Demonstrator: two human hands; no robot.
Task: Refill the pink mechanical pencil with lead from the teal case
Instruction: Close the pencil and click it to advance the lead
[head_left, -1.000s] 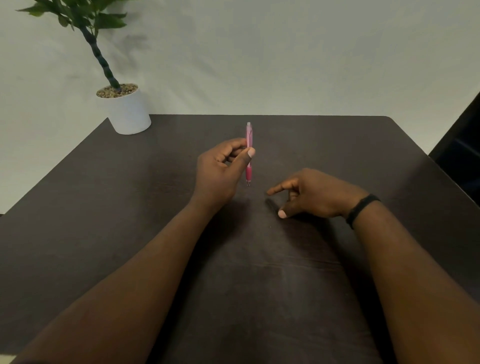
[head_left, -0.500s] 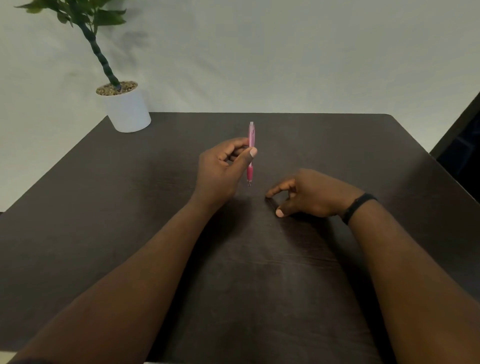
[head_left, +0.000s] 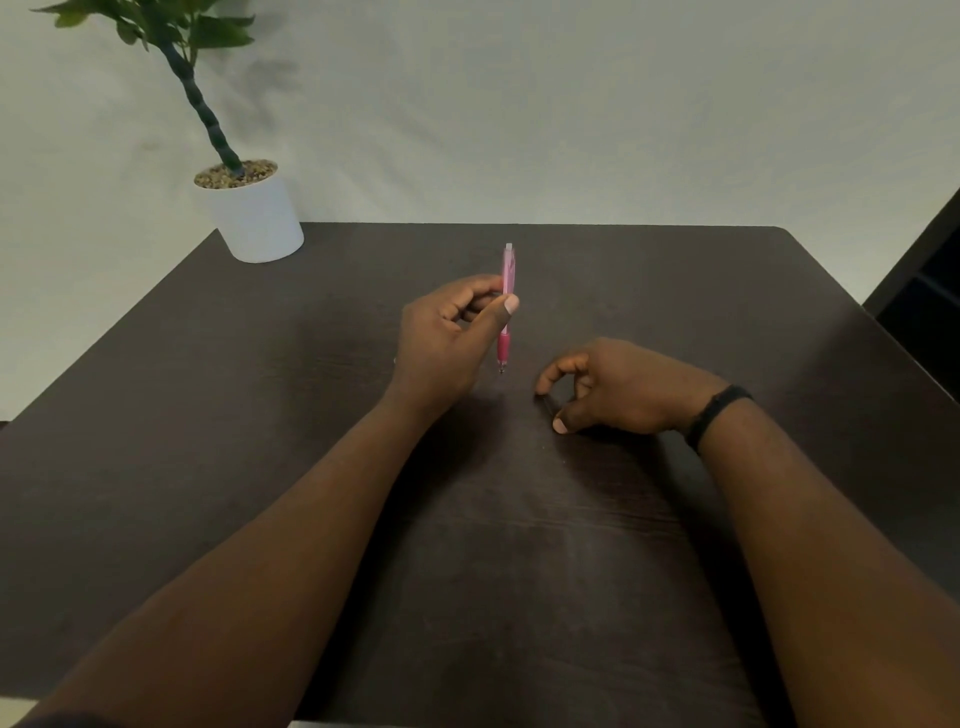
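Two bare forearms extend forward over the dark table (head_left: 260, 467). The right hand (head_left: 623, 387) rests on the surface, a black wristband (head_left: 717, 413) on its wrist. Its index finger and thumb curl toward each other with a narrow gap; whether they pinch anything cannot be told. Just beyond and to the left, the left hand (head_left: 447, 338) holds the pink mechanical pencil (head_left: 506, 306) upright between thumb and fingers, tip down, just above the table. At the far left corner stands a white pot (head_left: 254, 218) with a green plant (head_left: 171, 31).
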